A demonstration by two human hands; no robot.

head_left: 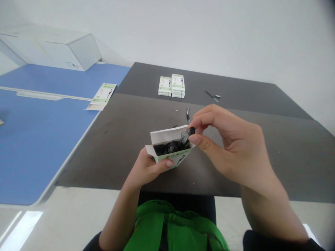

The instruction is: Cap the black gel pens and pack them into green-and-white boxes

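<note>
An open white-and-green pen box (174,161) is tilted above the dark table, its flap up and several black-ended pens (169,147) packed inside. My left hand (148,169) grips this box from the left, thumb across its front. At the right end of the opening, my right hand (232,146) pinches a pen (188,134) with a black end between thumb and forefinger. The lower part of that pen is hidden by the box. Just behind the box lies another pen (187,115), partly covered by my right fingers.
Several pen boxes (171,85) are stacked at the back of the dark table (104,150). To their right lie a pen (210,94) and a small cap-like piece (217,96). A flat box (103,96) rests on the blue table (39,139), with a large white carton (65,52) behind.
</note>
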